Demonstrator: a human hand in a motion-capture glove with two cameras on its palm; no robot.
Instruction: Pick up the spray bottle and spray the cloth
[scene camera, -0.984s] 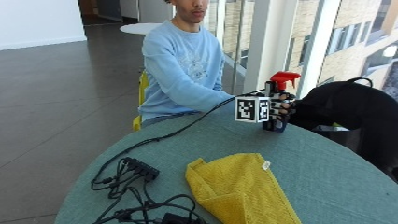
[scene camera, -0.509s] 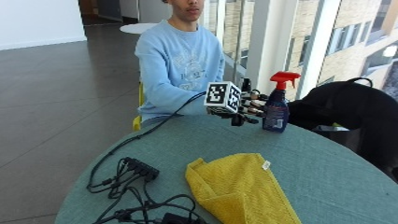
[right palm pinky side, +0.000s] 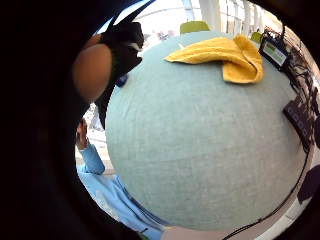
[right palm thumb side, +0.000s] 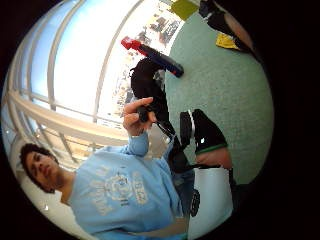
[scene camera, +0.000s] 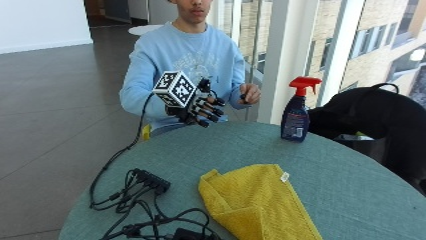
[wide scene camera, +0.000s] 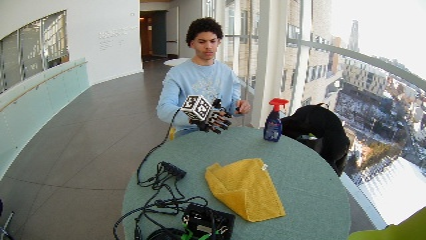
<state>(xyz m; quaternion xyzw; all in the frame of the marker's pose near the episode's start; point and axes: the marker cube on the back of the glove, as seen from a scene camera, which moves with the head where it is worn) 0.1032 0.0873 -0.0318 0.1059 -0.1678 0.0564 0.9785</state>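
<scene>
Spray bottle (scene camera: 295, 112), dark blue with a red trigger head, stands upright on the round green tabletop (scene camera: 373, 190) near its far edge, well apart from the gloved right hand (scene camera: 200, 106) and off to the side its fingertips point toward. Hand hangs in the air above the tabletop's edge closest to the person, fingers spread and only slightly bent, holding nothing. Yellow cloth (scene camera: 256, 202) lies crumpled on the tabletop below and beyond the hand, apart from the bottle, with a tangle of black cables (scene camera: 143, 200) beside it.
</scene>
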